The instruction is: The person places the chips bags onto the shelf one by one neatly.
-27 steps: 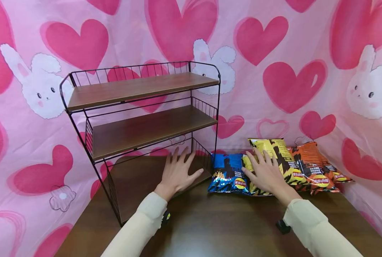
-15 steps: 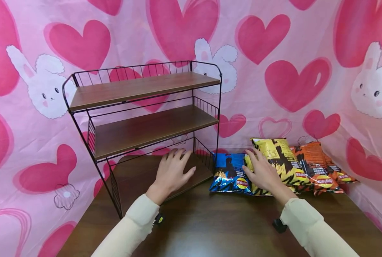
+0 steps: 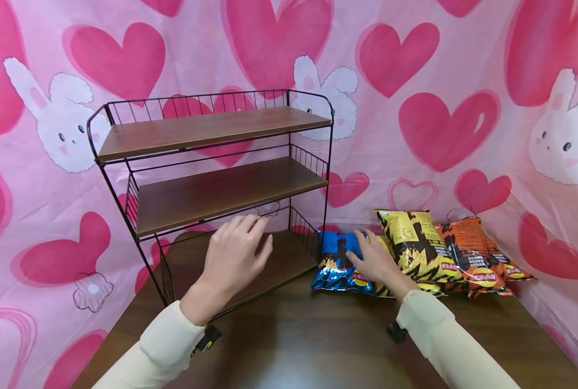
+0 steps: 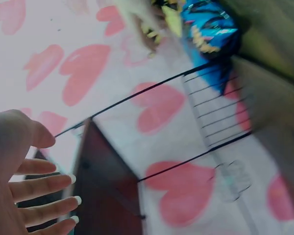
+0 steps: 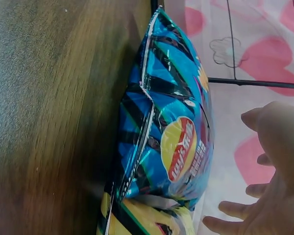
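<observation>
My right hand hovers at the right part of a blue Lay's chip bag, fingers spread and loosely bent, gripping nothing. In the right wrist view, a gap shows between that hand and the puffed bag. My left hand hangs in front of the rack's lowest shelf, holding nothing. Its fingers are parted and relaxed in the left wrist view. Right of the blue bag, a yellow chip bag lies over another yellow bag, partly hidden.
A black wire rack with three brown shelves stands on the left of the wooden table. Two orange chip bags lean at the far right. A pink heart-patterned cloth hangs behind and along the sides.
My right hand has shifted left, from over the yellow bags to the blue one. My left hand has drawn left and its fingers have bent more. The bags have stayed put.
</observation>
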Motion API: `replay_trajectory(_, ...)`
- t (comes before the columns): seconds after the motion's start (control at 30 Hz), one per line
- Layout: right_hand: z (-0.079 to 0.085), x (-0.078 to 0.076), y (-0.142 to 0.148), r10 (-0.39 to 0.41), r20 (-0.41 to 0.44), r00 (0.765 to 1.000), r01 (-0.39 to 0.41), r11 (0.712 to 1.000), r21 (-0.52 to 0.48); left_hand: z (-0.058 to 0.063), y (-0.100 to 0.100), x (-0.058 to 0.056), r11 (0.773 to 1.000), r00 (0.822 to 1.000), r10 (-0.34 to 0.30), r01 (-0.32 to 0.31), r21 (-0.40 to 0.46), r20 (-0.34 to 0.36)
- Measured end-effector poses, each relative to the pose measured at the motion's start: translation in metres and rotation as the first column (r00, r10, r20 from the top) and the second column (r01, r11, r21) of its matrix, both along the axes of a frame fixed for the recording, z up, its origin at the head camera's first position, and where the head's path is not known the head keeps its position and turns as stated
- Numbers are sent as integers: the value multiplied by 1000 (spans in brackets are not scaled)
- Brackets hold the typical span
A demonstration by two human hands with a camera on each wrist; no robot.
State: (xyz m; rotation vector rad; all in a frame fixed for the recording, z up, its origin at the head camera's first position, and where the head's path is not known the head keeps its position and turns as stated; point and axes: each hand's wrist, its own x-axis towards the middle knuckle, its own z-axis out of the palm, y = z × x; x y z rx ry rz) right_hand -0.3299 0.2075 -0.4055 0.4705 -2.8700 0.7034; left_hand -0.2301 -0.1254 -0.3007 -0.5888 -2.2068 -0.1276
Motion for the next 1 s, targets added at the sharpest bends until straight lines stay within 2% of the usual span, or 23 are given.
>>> replay_trajectory(0.17, -1, -3, -11, 11, 97, 995, -16, 999, 47, 32, -16, 15, 998, 995, 14, -8, 55, -103)
replay_trajectory(0.4, -11, -3, -21, 32, 236, 971, -60, 992, 114, 75, -42, 20, 985, 973, 113, -83, 150, -202)
replay_trajectory(0.5, -14, -2, -25, 38, 280, 959, -74, 990, 119, 92, -56, 23, 972, 953, 169, -120, 199, -250)
replay_trajectory(0.7, -20, 1, -29, 26, 311, 950, -77, 986, 151, 123, -78, 28, 947, 899, 255, -158, 280, -356)
replay_trajectory(0.77, -21, 0, -29, 25, 305, 952, -76, 985, 156, 133, -86, 30, 937, 891, 282, -176, 302, -355)
replay_trajectory(0.83, -22, -1, -30, 24, 299, 954, -75, 984, 161, 141, -95, 32, 926, 892, 307, -200, 319, -331)
replay_trajectory(1.0, -22, -4, -30, 20, 305, 952, -73, 984, 165, 157, -116, 31, 906, 912, 357, -286, 312, -200)
